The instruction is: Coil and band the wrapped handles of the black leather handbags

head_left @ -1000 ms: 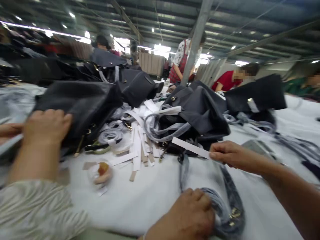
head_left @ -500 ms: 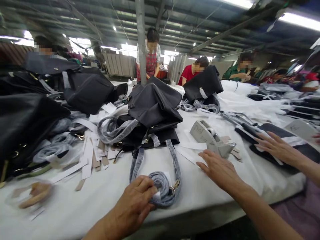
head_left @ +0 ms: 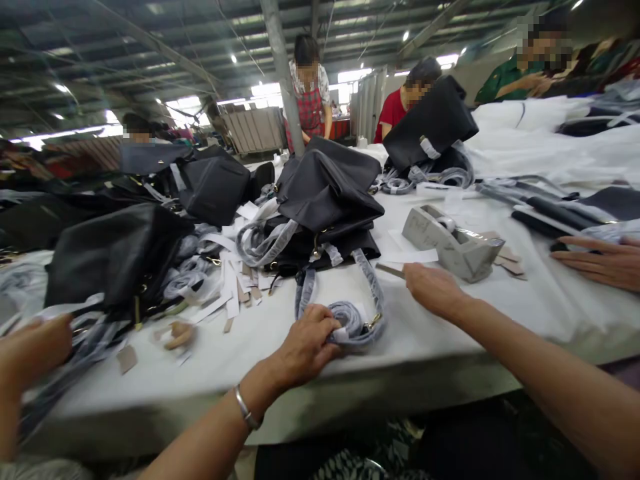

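Note:
My left hand [head_left: 313, 337] is closed on a coiled bag strap [head_left: 347, 317], wrapped in clear plastic, at the front of the table. A plastic-wrapped handle [head_left: 373, 283] loops around the coil from a black handbag [head_left: 333, 190], which lies slumped behind it. My right hand [head_left: 433, 288] grips one end of a thin, flat, brownish strip [head_left: 390, 270]; its exact kind is unclear. Just behind that hand stands a grey tape dispenser [head_left: 450, 243]. White paper strips [head_left: 413, 256] lie between the dispenser and the handbag.
More black bags [head_left: 120, 253] crowd the left side, among paper and card scraps [head_left: 233, 287]. A tape roll [head_left: 175, 335] lies near the front edge. Co-workers' hands [head_left: 603, 260] reach in at right and left [head_left: 37, 350]. A metal post [head_left: 284, 73] rises behind the handbag.
My right hand, previously spread and empty, is now closed on the thin strip. My left hand stays on the coil. The view has shifted, and a co-worker's hand shows at left.

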{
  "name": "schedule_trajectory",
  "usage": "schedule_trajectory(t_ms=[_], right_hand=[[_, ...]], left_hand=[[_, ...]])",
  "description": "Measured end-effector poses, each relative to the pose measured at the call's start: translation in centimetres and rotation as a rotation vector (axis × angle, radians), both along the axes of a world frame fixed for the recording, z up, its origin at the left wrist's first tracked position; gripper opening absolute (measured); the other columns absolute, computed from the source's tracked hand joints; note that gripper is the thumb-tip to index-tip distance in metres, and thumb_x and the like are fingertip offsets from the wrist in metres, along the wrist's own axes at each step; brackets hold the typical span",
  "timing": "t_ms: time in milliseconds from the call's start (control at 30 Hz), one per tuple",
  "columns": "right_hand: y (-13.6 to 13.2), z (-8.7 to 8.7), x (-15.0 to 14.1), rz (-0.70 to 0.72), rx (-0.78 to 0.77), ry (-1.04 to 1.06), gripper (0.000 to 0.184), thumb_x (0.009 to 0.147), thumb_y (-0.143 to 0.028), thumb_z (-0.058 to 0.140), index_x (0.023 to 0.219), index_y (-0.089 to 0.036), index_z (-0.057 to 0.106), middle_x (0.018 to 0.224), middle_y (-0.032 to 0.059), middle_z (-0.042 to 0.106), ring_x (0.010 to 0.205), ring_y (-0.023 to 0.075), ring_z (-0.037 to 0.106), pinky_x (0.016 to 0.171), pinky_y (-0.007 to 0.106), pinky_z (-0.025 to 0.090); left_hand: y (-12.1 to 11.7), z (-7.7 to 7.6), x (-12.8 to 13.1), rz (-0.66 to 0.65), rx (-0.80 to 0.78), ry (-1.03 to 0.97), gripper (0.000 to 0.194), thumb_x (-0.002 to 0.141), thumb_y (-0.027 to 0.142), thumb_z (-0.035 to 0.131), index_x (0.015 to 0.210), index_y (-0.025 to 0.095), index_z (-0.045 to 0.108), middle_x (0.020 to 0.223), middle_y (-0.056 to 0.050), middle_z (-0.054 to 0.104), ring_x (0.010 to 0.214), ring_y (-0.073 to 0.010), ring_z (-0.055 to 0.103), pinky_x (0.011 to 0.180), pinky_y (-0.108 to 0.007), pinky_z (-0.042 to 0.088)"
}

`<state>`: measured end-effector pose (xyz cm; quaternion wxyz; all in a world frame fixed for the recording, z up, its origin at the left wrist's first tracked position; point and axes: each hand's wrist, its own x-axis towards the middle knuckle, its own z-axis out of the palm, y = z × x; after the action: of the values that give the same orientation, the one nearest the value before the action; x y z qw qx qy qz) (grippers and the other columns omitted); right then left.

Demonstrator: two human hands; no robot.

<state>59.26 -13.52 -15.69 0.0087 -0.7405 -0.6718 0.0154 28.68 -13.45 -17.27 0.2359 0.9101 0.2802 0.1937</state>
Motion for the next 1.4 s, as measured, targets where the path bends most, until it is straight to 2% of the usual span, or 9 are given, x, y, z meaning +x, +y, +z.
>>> schedule_trajectory(t_ms=[67, 133, 267, 467, 667, 767, 967, 1200, 1400], right_hand=[[-1.9, 0.3, -0.2, -0.003, 0.021, 0.18, 0.024, 0.092, -0.021, 0.035, 0.091, -0.015, 0.059, 0.084, 0.0084, 0.064, 0.077, 0.0202, 0.06, 0.066, 0.028, 0.04], [-4.5, 0.1, -1.6, 0.04, 0.014, 0.558, 0.025, 0.091, -0.031, 0.038, 0.082, -0.018, 0.057, 0.075, 0.0032, 0.061, 0.072, 0.0178, 0.057, 0.064, 0.026, 0.04], [-9.3, -1.7, -6.9, 0.146, -0.159, 1.181, 0.034, 0.089, -0.048, 0.041, 0.084, -0.019, 0.058, 0.075, 0.0003, 0.058, 0.069, 0.0157, 0.052, 0.062, 0.024, 0.041], [-8.8, -2.9, -13.1, 0.141, 0.02, 1.173, 0.026, 0.085, -0.038, 0.047, 0.071, -0.018, 0.056, 0.062, -0.0024, 0.047, 0.061, 0.0125, 0.042, 0.057, 0.023, 0.032], [-6.2, -3.2, -13.1, 0.025, 0.033, 1.198, 0.024, 0.077, -0.032, 0.049, 0.058, -0.017, 0.051, 0.052, -0.0031, 0.042, 0.051, 0.0106, 0.037, 0.049, 0.023, 0.027], [-5.8, -3.1, -13.2, 0.06, 0.058, 1.262, 0.02, 0.075, -0.029, 0.051, 0.061, -0.016, 0.057, 0.055, -0.0018, 0.049, 0.054, 0.0117, 0.042, 0.051, 0.023, 0.031], [-5.0, -2.7, -13.6, 0.12, -0.041, 1.462, 0.025, 0.077, -0.032, 0.053, 0.083, -0.015, 0.07, 0.069, 0.0009, 0.064, 0.058, 0.0138, 0.052, 0.057, 0.024, 0.039], [-4.5, -2.6, -12.2, 0.057, 0.037, 1.116, 0.029, 0.074, -0.044, 0.062, 0.064, -0.017, 0.067, 0.062, 0.0027, 0.062, 0.06, 0.016, 0.052, 0.055, 0.024, 0.038], [-3.3, -2.0, -14.3, -0.047, -0.078, 1.515, 0.032, 0.071, -0.044, 0.068, 0.085, -0.016, 0.068, 0.054, -0.0032, 0.054, 0.042, 0.0098, 0.04, 0.039, 0.021, 0.031]], left_hand=[[0.7, 0.5, -0.4, 0.036, -0.15, -0.16, 0.018, 0.081, 0.025, 0.063, 0.097, 0.016, 0.061, 0.107, -0.008, 0.051, 0.104, -0.0232, 0.046, 0.095, -0.036, 0.037], [1.7, 1.1, -1.1, 0.038, -0.354, -0.334, 0.021, 0.081, 0.034, 0.065, 0.091, 0.015, 0.063, 0.109, -0.008, 0.052, 0.105, -0.0228, 0.048, 0.095, -0.034, 0.036], [3.3, 1.5, -2.6, 0.056, -0.773, -0.561, 0.032, 0.078, 0.042, 0.069, 0.095, 0.014, 0.066, 0.105, -0.008, 0.057, 0.089, -0.0174, 0.053, 0.077, -0.026, 0.039], [3.9, 1.3, -2.8, 0.079, -0.99, -0.599, 0.038, 0.074, 0.039, 0.075, 0.1, 0.011, 0.066, 0.086, -0.006, 0.062, 0.07, -0.0115, 0.051, 0.065, -0.022, 0.036], [3.2, 2.0, -2.4, 0.072, -0.935, -0.544, 0.039, 0.074, 0.041, 0.075, 0.099, 0.013, 0.065, 0.084, -0.003, 0.06, 0.071, -0.0113, 0.05, 0.066, -0.021, 0.036], [2.9, 2.2, -2.2, 0.067, -0.867, -0.472, 0.039, 0.076, 0.041, 0.072, 0.101, 0.012, 0.063, 0.088, -0.004, 0.059, 0.074, -0.0122, 0.05, 0.067, -0.022, 0.036], [2.3, 2.3, -1.6, 0.051, -0.46, -0.328, 0.036, 0.078, 0.048, 0.067, 0.09, 0.015, 0.064, 0.106, -0.007, 0.058, 0.102, -0.0227, 0.05, 0.093, -0.033, 0.035], [1.7, 2.3, -1.6, 0.048, -0.241, -0.269, 0.022, 0.082, 0.037, 0.063, 0.091, 0.017, 0.062, 0.109, -0.006, 0.061, 0.103, -0.0222, 0.048, 0.095, -0.034, 0.034], [2.4, 3.2, -0.6, 0.097, -0.075, -0.224, 0.013, 0.083, 0.027, 0.062, 0.091, 0.017, 0.06, 0.111, -0.007, 0.059, 0.102, -0.0222, 0.047, 0.092, -0.035, 0.036]])
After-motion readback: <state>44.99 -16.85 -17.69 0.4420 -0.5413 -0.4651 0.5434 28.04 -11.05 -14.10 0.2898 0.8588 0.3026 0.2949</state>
